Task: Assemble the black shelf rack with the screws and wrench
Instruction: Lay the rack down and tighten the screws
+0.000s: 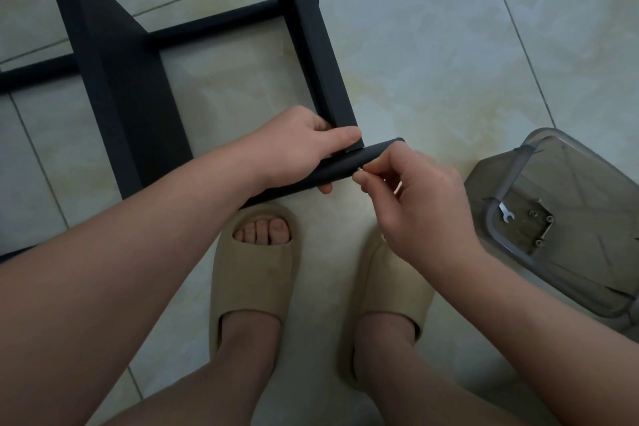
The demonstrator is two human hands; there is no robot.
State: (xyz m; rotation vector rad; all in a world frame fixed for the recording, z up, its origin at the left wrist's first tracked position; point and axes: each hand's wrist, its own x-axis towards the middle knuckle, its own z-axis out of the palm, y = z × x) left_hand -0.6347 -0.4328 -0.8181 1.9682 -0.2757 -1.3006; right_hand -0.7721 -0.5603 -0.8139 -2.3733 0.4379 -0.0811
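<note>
The black shelf rack (128, 79) lies partly built on the tiled floor, its flat uprights running toward me. My left hand (301, 145) grips a black crossbar (345, 166) against the end of the right upright (321, 55). My right hand (411, 194) pinches a small screw (359, 169) at the bar's front face. A small silver wrench (505, 214) and several screws (539, 225) lie inside a clear plastic box (518, 162) at the right.
Both my feet in beige slippers (256, 273) stand just under the crossbar. The plastic box sits on the floor by my right forearm. Open tile floor (432, 45) stretches right of the rack.
</note>
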